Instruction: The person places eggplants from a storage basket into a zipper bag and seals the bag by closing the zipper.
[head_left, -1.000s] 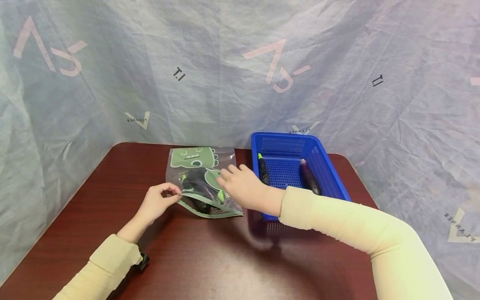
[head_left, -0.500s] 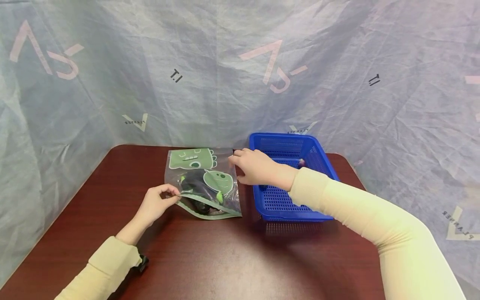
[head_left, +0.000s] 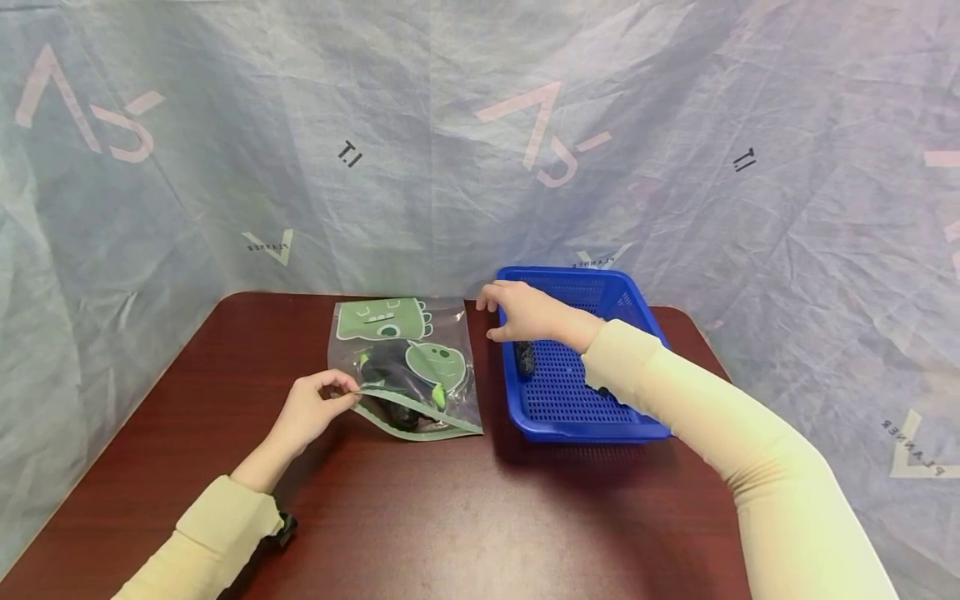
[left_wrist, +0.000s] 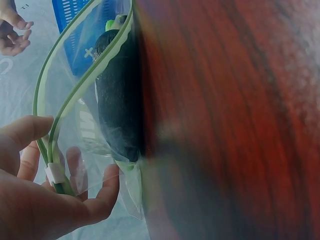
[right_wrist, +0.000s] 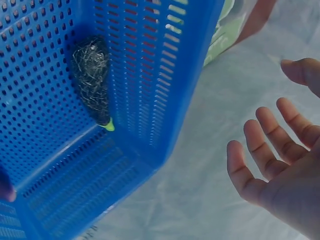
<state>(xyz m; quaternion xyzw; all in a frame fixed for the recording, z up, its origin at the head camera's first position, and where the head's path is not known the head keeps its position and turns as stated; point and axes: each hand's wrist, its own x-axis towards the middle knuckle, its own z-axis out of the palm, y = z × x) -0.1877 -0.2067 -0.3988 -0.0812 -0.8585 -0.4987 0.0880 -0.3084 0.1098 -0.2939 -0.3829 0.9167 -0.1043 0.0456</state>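
My left hand [head_left: 318, 408] pinches the left end of the open mouth of a clear zip bag [head_left: 381, 319] with green cartoon prints. The left wrist view shows thumb and fingers on its green zip edge [left_wrist: 75, 95]. Dark vegetables with green stem ends lie inside, one a plump dark one [left_wrist: 117, 100]. My right hand [head_left: 528, 312] is over the left rim of a blue basket [head_left: 592, 432], fingers spread and holding nothing. Inside the basket lies a dark, rough-skinned vegetable [right_wrist: 92, 75] with a bright green tip.
A purple eggplant [right_wrist: 5, 187] in the basket is mostly hidden by the right sleeve [head_left: 637, 358] in the head view. The reddish-brown table [head_left: 450, 525] extends in front of bag and basket. A grey cloth backdrop [head_left: 420, 150] hangs close behind.
My right hand has moved from over the bag to the right and away, to above the basket's left rim. The left hand keeps its pinch on the bag.
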